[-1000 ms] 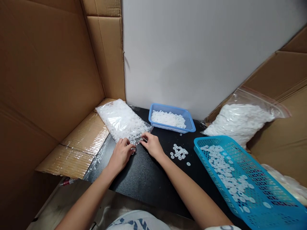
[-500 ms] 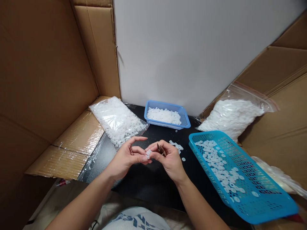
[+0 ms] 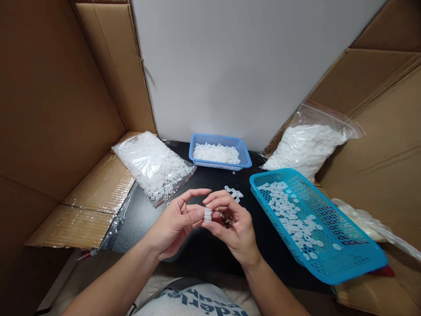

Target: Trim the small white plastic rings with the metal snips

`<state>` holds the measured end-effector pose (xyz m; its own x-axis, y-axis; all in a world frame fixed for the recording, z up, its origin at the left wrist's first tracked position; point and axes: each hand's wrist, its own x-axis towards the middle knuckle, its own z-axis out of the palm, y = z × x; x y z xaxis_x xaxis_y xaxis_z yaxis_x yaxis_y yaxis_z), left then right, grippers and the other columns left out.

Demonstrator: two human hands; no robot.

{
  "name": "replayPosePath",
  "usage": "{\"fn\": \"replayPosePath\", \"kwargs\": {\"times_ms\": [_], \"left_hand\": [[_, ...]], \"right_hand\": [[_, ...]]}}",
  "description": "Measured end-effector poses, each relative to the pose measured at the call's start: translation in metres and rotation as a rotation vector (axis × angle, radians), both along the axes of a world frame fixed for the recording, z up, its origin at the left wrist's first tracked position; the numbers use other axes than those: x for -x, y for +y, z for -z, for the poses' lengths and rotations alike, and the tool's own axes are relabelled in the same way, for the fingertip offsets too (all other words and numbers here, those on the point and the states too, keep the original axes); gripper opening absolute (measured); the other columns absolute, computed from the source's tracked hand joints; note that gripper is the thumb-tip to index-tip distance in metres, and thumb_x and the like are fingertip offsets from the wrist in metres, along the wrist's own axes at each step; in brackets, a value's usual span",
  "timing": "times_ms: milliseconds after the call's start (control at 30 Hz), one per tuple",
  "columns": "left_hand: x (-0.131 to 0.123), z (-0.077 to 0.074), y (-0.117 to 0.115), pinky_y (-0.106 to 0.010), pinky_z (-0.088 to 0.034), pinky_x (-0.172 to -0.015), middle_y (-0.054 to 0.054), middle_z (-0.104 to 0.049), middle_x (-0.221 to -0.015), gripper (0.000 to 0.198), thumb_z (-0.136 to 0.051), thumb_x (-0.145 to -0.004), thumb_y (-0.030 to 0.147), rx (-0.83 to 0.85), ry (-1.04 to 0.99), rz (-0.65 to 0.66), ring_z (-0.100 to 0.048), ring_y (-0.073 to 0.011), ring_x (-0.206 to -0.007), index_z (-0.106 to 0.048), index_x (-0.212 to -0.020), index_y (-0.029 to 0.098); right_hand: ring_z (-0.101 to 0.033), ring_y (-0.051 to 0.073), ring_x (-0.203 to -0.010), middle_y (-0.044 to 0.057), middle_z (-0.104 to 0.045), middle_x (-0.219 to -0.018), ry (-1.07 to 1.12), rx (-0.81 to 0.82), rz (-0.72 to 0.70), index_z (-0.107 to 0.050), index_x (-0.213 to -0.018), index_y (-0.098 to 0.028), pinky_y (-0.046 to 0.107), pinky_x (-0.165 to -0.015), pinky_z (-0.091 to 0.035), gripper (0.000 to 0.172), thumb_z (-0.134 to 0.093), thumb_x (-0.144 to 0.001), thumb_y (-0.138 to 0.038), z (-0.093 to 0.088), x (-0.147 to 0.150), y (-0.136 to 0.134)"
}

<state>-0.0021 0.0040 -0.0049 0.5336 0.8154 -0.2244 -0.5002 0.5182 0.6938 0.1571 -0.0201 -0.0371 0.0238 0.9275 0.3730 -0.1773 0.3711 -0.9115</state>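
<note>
A small stack of white rings (image 3: 208, 214) is held in the air above the near edge of the black desk (image 3: 210, 250), pinched between the two hands. The stack's long axis runs roughly up and down in the head view, and it lies directly between the hands, touching both, so neither is clearly nearer. The left hand (image 3: 176, 221) is closed lightly on it from the left, thumb pressed to its side and forefinger arched above. The right hand (image 3: 235, 226) grips it from the right with thumb and fingertips, while a small dark object, too small to identify, is cupped in the palm.

Beyond the hands, a few loose rings (image 3: 234, 193) lie on the desk's middle. A clear bag of rings (image 3: 153, 164) rests across the left edge, partly on cardboard (image 3: 88, 206). A small blue basket (image 3: 219, 151) of rings stands at the far edge against the white wall (image 3: 237, 66). A large turquoise basket (image 3: 312, 221), partly filled, overhangs the right edge, with a second bag (image 3: 305, 147) behind it.
</note>
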Motion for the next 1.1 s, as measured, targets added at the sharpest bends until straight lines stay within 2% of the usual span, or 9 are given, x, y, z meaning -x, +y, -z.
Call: {"fn": "replayPosePath", "kwargs": {"times_ms": [67, 267, 433, 533, 733, 933, 1100], "left_hand": [[-0.003, -0.001, -0.003, -0.022, -0.058, -0.078, -0.007, -0.084, -0.083, 0.051, -0.097, -0.07, 0.024, 0.016, -0.054, 0.026, -0.079, -0.0153, -0.08, -0.075, -0.116, 0.017], [-0.007, -0.004, -0.009, -0.017, -0.057, -0.076, -0.004, -0.083, -0.081, 0.042, -0.092, -0.076, 0.018, 0.013, -0.127, 0.047, -0.078, -0.0121, -0.077, -0.075, -0.115, 0.019], [-0.005, -0.009, -0.01, -0.021, -0.059, -0.08, -0.006, -0.083, -0.087, 0.045, -0.09, -0.079, 0.022, 0.037, -0.112, 0.065, -0.079, -0.0157, -0.083, -0.074, -0.12, 0.017], [-0.003, -0.011, -0.011, -0.02, -0.059, -0.081, -0.006, -0.082, -0.09, 0.047, -0.09, -0.078, 0.02, 0.061, -0.147, 0.082, -0.079, -0.0158, -0.086, -0.073, -0.122, 0.018], [-0.004, -0.011, -0.013, -0.016, -0.057, -0.076, -0.003, -0.081, -0.085, 0.044, -0.091, -0.077, 0.015, 0.041, -0.174, 0.062, -0.077, -0.0115, -0.08, -0.075, -0.118, 0.019], [-0.005, -0.009, -0.013, -0.02, -0.057, -0.081, -0.005, -0.081, -0.095, 0.053, -0.097, -0.069, 0.025, 0.004, -0.117, 0.021, -0.076, -0.0154, -0.088, -0.075, -0.117, 0.02], [-0.002, -0.009, -0.014, -0.022, -0.056, -0.086, -0.005, -0.082, -0.093, 0.053, -0.089, -0.081, 0.029, -0.014, -0.099, 0.081, -0.076, -0.0154, -0.089, -0.072, -0.13, 0.023]], "right_hand": [[-0.063, 0.014, -0.075, 0.004, -0.067, -0.104, 0.004, 0.007, 0.001, -0.075, -0.093, -0.028, 0.023, -0.056, -0.05, 0.019, -0.088, -0.081, -0.035, -0.002, 0.001, -0.004], [-0.057, 0.012, -0.07, 0.002, -0.064, -0.104, 0.027, 0.015, -0.048, -0.074, -0.097, -0.03, 0.023, -0.052, -0.043, 0.02, -0.087, -0.082, -0.035, -0.002, 0.003, -0.009], [-0.058, 0.014, -0.071, 0.003, -0.064, -0.103, 0.056, 0.014, -0.04, -0.074, -0.094, -0.03, 0.025, -0.057, -0.049, 0.024, -0.088, -0.079, -0.042, -0.003, 0.004, -0.008], [-0.058, 0.014, -0.072, 0.003, -0.065, -0.104, 0.067, 0.023, -0.075, -0.075, -0.094, -0.03, 0.025, -0.06, -0.052, 0.022, -0.089, -0.079, -0.04, -0.005, 0.004, -0.008], [-0.059, 0.015, -0.076, 0.003, -0.064, -0.103, 0.046, 0.022, -0.08, -0.073, -0.094, -0.029, 0.025, -0.057, -0.049, 0.021, -0.087, -0.081, -0.038, -0.007, 0.006, -0.01], [-0.06, 0.015, -0.078, 0.004, -0.063, -0.107, 0.007, 0.027, -0.069, -0.072, -0.095, -0.028, 0.024, -0.054, -0.047, 0.02, -0.085, -0.082, -0.037, -0.007, 0.006, -0.011], [-0.064, 0.019, -0.086, 0.005, -0.063, -0.106, 0.011, 0.023, -0.049, -0.072, -0.093, -0.029, 0.027, -0.062, -0.054, 0.024, -0.086, -0.08, -0.044, -0.006, 0.004, -0.01]]}}
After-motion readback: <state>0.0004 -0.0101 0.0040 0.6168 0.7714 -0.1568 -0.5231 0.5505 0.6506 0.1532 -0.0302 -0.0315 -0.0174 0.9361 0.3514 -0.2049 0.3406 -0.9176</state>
